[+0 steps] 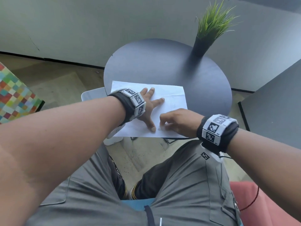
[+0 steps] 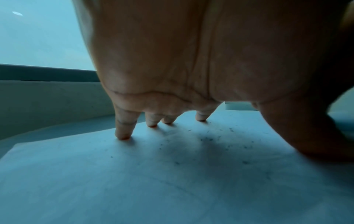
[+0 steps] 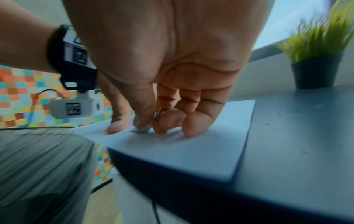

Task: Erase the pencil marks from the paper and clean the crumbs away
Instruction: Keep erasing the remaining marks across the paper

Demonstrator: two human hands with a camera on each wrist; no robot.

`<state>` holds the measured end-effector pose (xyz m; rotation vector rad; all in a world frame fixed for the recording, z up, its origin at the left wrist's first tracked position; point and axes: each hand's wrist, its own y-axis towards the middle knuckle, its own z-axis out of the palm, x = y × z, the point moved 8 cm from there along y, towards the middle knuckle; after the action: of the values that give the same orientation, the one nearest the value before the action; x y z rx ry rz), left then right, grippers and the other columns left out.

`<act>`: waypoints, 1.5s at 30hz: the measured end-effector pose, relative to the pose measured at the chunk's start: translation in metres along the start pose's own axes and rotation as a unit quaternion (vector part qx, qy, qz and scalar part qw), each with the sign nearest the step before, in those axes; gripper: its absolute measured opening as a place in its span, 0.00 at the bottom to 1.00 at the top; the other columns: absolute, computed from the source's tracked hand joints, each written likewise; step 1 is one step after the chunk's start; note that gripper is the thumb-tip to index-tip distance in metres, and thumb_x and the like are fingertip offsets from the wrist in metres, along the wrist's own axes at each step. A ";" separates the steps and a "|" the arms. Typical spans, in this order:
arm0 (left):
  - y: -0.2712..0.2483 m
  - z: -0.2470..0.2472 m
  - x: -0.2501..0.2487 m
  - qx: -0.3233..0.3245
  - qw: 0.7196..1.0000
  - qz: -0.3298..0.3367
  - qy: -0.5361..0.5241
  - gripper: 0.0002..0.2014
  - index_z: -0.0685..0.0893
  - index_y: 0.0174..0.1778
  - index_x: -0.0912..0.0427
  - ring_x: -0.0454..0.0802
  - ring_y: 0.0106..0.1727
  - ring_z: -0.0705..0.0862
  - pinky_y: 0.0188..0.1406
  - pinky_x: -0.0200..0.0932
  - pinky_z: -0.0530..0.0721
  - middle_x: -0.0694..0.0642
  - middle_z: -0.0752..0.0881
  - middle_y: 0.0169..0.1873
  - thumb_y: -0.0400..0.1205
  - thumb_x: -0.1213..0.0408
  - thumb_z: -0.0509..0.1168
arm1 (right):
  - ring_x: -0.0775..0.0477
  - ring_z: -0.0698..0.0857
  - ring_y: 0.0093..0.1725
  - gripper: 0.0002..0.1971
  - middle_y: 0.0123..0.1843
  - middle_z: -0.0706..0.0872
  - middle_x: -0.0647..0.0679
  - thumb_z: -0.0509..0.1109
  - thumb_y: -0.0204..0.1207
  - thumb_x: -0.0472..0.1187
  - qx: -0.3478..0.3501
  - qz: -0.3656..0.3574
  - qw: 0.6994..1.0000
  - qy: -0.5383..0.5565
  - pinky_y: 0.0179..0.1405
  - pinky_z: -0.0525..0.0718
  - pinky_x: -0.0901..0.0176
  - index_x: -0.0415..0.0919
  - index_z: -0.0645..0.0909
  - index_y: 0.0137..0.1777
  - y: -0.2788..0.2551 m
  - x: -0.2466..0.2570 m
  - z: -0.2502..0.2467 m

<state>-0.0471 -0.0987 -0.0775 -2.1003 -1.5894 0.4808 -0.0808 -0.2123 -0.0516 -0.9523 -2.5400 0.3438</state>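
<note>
A white paper (image 1: 171, 93) lies on the near side of a round dark table (image 1: 162, 66), its near edge overhanging the rim. My left hand (image 1: 146, 103) presses flat on the sheet with fingers spread; in the left wrist view the fingertips (image 2: 122, 134) stand on the paper (image 2: 134, 181). Dark eraser crumbs (image 2: 210, 139) are scattered under that palm. My right hand (image 1: 162, 126) pinches a small pale eraser (image 3: 142, 129) against the paper (image 3: 210, 144) next to the left thumb. Faint pencil marks (image 1: 173, 105) show right of the left hand.
A grass plant in a black pot (image 1: 202, 44) stands at the table's far right, also seen from the right wrist (image 3: 316, 71). A chequered colourful block (image 1: 14, 95) is at left, a second dark tabletop (image 1: 276, 103) at right. My grey-trousered legs are below the table edge.
</note>
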 end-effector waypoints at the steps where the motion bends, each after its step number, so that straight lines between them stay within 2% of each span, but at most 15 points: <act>1: 0.000 0.000 0.000 0.002 1.000 0.000 -0.004 0.68 0.36 0.85 0.35 0.63 0.86 0.34 0.81 0.76 0.51 0.58 0.31 0.86 0.58 0.25 0.75 | 0.47 0.78 0.49 0.06 0.50 0.83 0.52 0.63 0.83 0.46 -0.024 0.024 0.999 -0.004 0.48 0.78 0.53 0.50 0.79 0.56 0.002 -0.007 -0.007; 4: 0.001 0.000 -0.001 0.006 1.000 -0.003 -0.006 0.69 0.36 0.85 0.35 0.64 0.86 0.33 0.80 0.77 0.51 0.59 0.31 0.86 0.58 0.26 0.76 | 0.42 0.80 0.51 0.06 0.52 0.84 0.49 0.61 0.83 0.44 -0.109 0.066 0.991 -0.025 0.44 0.75 0.54 0.46 0.76 0.56 0.002 -0.018 -0.023; 8: 0.001 0.000 -0.003 0.007 1.000 -0.010 0.011 0.70 0.36 0.85 0.36 0.65 0.86 0.34 0.80 0.78 0.53 0.60 0.31 0.86 0.56 0.26 0.76 | 0.46 0.77 0.47 0.05 0.47 0.83 0.52 0.64 0.83 0.43 0.002 -0.035 0.999 -0.005 0.45 0.75 0.54 0.46 0.78 0.55 -0.001 0.009 0.002; 9: 0.002 -0.001 -0.003 0.006 1.000 -0.009 0.013 0.71 0.37 0.85 0.36 0.66 0.86 0.35 0.80 0.77 0.53 0.61 0.32 0.86 0.55 0.26 0.77 | 0.47 0.77 0.47 0.06 0.49 0.83 0.51 0.63 0.83 0.43 -0.002 -0.022 1.000 -0.006 0.45 0.74 0.55 0.47 0.78 0.56 0.001 0.005 0.000; 12: 0.004 -0.002 -0.003 0.006 1.000 -0.008 0.007 0.71 0.38 0.85 0.36 0.66 0.86 0.35 0.79 0.78 0.54 0.61 0.32 0.86 0.55 0.27 0.78 | 0.45 0.77 0.47 0.07 0.52 0.84 0.48 0.61 0.84 0.46 -0.105 0.071 0.992 -0.013 0.42 0.70 0.56 0.46 0.76 0.57 0.003 -0.017 -0.022; 13: 0.004 -0.001 -0.003 0.006 1.000 -0.010 0.006 0.71 0.38 0.85 0.36 0.67 0.86 0.36 0.79 0.77 0.54 0.61 0.33 0.86 0.55 0.27 0.78 | 0.44 0.77 0.47 0.07 0.52 0.84 0.47 0.60 0.85 0.46 -0.113 0.070 0.991 -0.012 0.42 0.71 0.55 0.45 0.75 0.57 0.002 -0.015 -0.021; 17: 0.003 -0.002 -0.004 0.007 1.000 -0.020 0.023 0.72 0.37 0.86 0.37 0.68 0.86 0.37 0.81 0.76 0.53 0.63 0.33 0.86 0.54 0.26 0.77 | 0.43 0.79 0.49 0.04 0.48 0.82 0.49 0.63 0.83 0.41 0.016 -0.026 1.000 -0.005 0.46 0.75 0.54 0.46 0.77 0.55 -0.001 0.013 0.006; 20: 0.006 -0.005 -0.006 0.003 0.999 -0.020 0.042 0.72 0.39 0.86 0.38 0.70 0.86 0.44 0.79 0.76 0.58 0.63 0.37 0.86 0.52 0.24 0.76 | 0.41 0.80 0.51 0.08 0.55 0.85 0.44 0.61 0.84 0.42 -0.047 0.036 0.998 -0.010 0.45 0.74 0.55 0.45 0.75 0.60 0.006 -0.006 -0.012; 22: 0.007 -0.005 -0.007 0.008 0.998 -0.026 0.048 0.73 0.39 0.86 0.39 0.72 0.85 0.49 0.77 0.75 0.62 0.63 0.38 0.86 0.50 0.24 0.76 | 0.41 0.77 0.47 0.09 0.55 0.85 0.41 0.58 0.86 0.46 -0.099 0.078 0.992 -0.011 0.41 0.70 0.56 0.43 0.72 0.61 0.004 -0.013 -0.020; 27: 0.007 -0.001 -0.007 0.016 0.999 -0.032 0.024 0.77 0.35 0.85 0.36 0.69 0.86 0.43 0.80 0.74 0.58 0.61 0.32 0.85 0.44 0.23 0.73 | 0.42 0.79 0.48 0.07 0.52 0.84 0.45 0.62 0.84 0.42 0.023 -0.009 1.000 -0.001 0.44 0.74 0.54 0.44 0.75 0.58 -0.007 0.015 0.008; 31: 0.005 0.000 -0.008 -0.004 1.000 -0.022 0.016 0.74 0.37 0.85 0.37 0.67 0.87 0.41 0.80 0.75 0.56 0.61 0.34 0.86 0.47 0.18 0.69 | 0.40 0.80 0.47 0.07 0.51 0.84 0.43 0.59 0.84 0.43 -0.082 0.073 0.994 -0.005 0.40 0.73 0.54 0.42 0.74 0.58 -0.006 -0.009 -0.012; 36: 0.002 0.003 -0.012 -0.022 0.999 -0.020 0.033 0.74 0.35 0.86 0.44 0.69 0.86 0.38 0.81 0.74 0.54 0.64 0.33 0.85 0.53 0.18 0.70 | 0.41 0.79 0.46 0.06 0.49 0.84 0.43 0.62 0.83 0.43 0.009 0.001 1.000 -0.007 0.42 0.74 0.53 0.43 0.75 0.57 -0.010 0.012 0.005; 40: 0.005 0.004 -0.013 -0.020 0.999 -0.021 0.032 0.75 0.35 0.86 0.45 0.70 0.86 0.38 0.80 0.75 0.55 0.65 0.33 0.85 0.52 0.19 0.71 | 0.39 0.79 0.45 0.09 0.49 0.84 0.42 0.59 0.85 0.47 -0.091 0.091 0.992 -0.010 0.39 0.72 0.53 0.42 0.73 0.57 -0.008 -0.017 -0.017; 44: 0.006 0.004 -0.013 -0.020 0.999 -0.027 0.035 0.76 0.35 0.86 0.44 0.70 0.86 0.39 0.80 0.76 0.56 0.66 0.33 0.85 0.49 0.18 0.70 | 0.41 0.79 0.45 0.04 0.48 0.84 0.44 0.61 0.83 0.42 0.017 0.000 1.000 -0.004 0.42 0.76 0.51 0.43 0.72 0.54 -0.014 0.010 0.012; 45: 0.007 0.004 -0.013 -0.020 0.999 -0.026 0.035 0.76 0.36 0.86 0.45 0.71 0.86 0.40 0.80 0.75 0.56 0.66 0.33 0.85 0.49 0.18 0.70 | 0.42 0.78 0.45 0.05 0.49 0.84 0.45 0.61 0.83 0.42 0.011 0.005 1.000 -0.007 0.42 0.75 0.53 0.43 0.73 0.55 -0.013 0.007 0.008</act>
<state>-0.0470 -0.1120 -0.0842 -2.0757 -1.6222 0.3560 -0.0969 -0.2175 -0.0523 -0.9580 -2.5390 0.3806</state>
